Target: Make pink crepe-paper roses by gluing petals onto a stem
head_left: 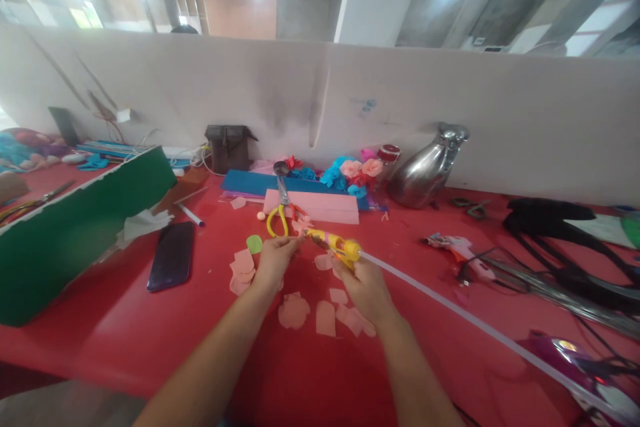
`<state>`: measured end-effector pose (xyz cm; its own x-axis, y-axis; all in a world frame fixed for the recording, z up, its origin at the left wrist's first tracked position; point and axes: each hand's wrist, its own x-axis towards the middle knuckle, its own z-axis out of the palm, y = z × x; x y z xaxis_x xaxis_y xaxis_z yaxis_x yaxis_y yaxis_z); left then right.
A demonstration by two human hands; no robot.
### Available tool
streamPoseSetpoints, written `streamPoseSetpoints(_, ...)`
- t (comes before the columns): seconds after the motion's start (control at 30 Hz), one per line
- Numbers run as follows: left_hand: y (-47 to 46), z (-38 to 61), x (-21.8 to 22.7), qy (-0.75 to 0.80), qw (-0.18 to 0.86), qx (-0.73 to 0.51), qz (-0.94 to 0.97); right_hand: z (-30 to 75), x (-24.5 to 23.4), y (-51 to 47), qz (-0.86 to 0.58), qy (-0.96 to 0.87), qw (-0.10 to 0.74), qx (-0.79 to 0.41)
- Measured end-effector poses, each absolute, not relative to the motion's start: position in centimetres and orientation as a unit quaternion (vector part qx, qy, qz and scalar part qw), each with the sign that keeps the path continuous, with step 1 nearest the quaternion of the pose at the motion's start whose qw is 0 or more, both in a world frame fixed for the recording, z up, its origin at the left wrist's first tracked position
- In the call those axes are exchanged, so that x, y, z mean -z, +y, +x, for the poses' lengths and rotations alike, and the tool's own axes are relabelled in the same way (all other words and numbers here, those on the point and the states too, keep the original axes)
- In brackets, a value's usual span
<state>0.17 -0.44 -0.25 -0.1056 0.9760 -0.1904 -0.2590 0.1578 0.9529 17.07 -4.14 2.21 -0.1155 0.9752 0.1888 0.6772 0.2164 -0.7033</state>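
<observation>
My right hand is wrapped round a yellow hot glue gun, and a long translucent glue stick runs out of its back toward the lower right. The gun's nozzle points left, at the fingertips of my left hand. Those fingers are pinched together; what sits between them is too small and blurred to make out. Just beyond the nozzle shows a pink crepe paper piece. Pink paper petals lie below the hands, with a stack of pink pieces beside my left wrist. Yellow-handled scissors rest beyond my left fingers.
A phone, a pen and a green board are on the left. Paper flowers and a steel jug stand at the back. Another glue gun, black straps and cables occupy the right.
</observation>
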Motion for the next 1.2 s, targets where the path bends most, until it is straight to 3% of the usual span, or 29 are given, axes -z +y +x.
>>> streamPoseSetpoints(0.13,-0.5,0.2,0.3,0.502,0.565,-0.546,0.361,17.0,-2.3,-4.2,-0.591,-0.718,0.286,-0.230)
streamPoseSetpoints(0.5,-0.2,0.2,0.6,0.502,0.570,-0.550,0.346,17.3,-2.2,-4.0,-0.573,-0.727,0.311,-0.216)
streamPoseSetpoints(0.7,-0.3,0.2,0.3,0.509,0.569,-0.553,0.334,17.9,-2.5,-3.4,-0.564,-0.682,0.363,-0.293)
streamPoseSetpoints(0.87,-0.3,-0.4,0.1,0.515,0.563,-0.563,0.318,20.9,-1.8,-1.9,-0.674,-0.504,0.384,-0.380)
streamPoseSetpoints(0.93,-0.2,-0.8,0.0,0.509,0.554,-0.580,0.313,23.0,-1.3,-1.4,-0.719,-0.452,0.391,-0.356)
streamPoseSetpoints(1.0,0.0,-1.1,-0.1,0.508,0.538,-0.596,0.310,25.1,-0.8,-1.1,-0.777,-0.435,0.344,-0.298)
streamPoseSetpoints(1.1,0.3,-1.5,-0.1,0.510,0.515,-0.611,0.318,27.4,-0.6,-1.1,-0.841,-0.484,0.210,-0.123)
streamPoseSetpoints(1.2,0.2,-1.5,-0.2,0.518,0.515,-0.603,0.322,27.4,-0.7,-1.3,-0.859,-0.481,0.176,0.031)
